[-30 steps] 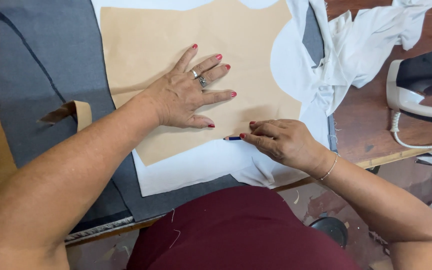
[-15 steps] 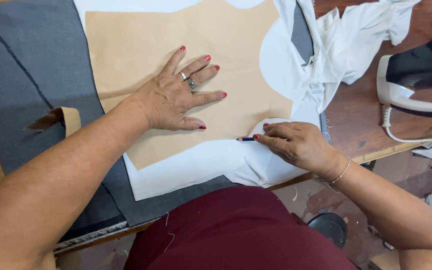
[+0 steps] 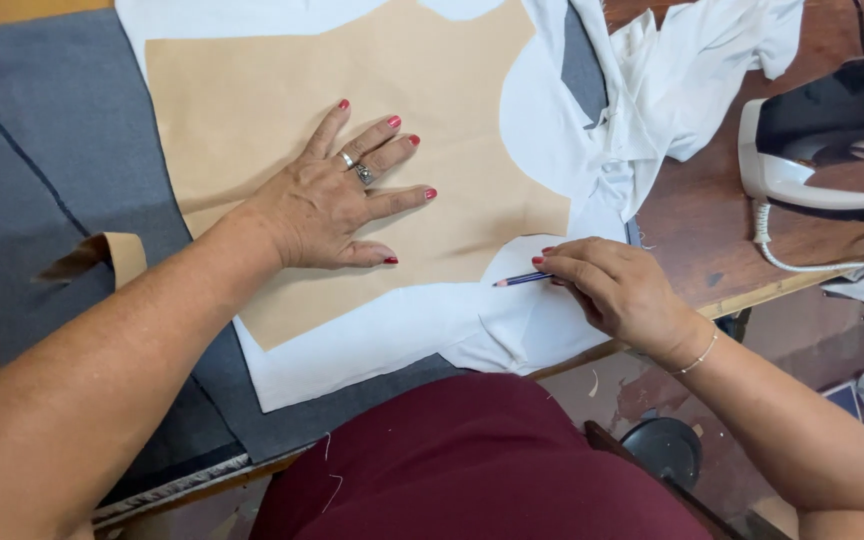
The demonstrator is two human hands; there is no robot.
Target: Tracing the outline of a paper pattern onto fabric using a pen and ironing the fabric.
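Observation:
My left hand (image 3: 337,200) lies flat with fingers spread on a tan paper pattern (image 3: 282,90), pressing it onto white fabric (image 3: 372,335). My right hand (image 3: 617,285) grips a blue pencil (image 3: 520,280) whose tip touches the white fabric at the pattern's curved lower right edge. The fabric rests on a grey felt cover (image 3: 32,180) over the table.
More white fabric (image 3: 692,60) is bunched at the upper right on the wooden table (image 3: 702,220). A clothes iron (image 3: 832,140) with a coiled cord sits at the right edge. A curled strip of tan paper (image 3: 112,255) lies on the grey cover at left.
My right hand with the pencil has shifted a little to the right along the pattern's edge. My left hand stays pressed flat on the pattern.

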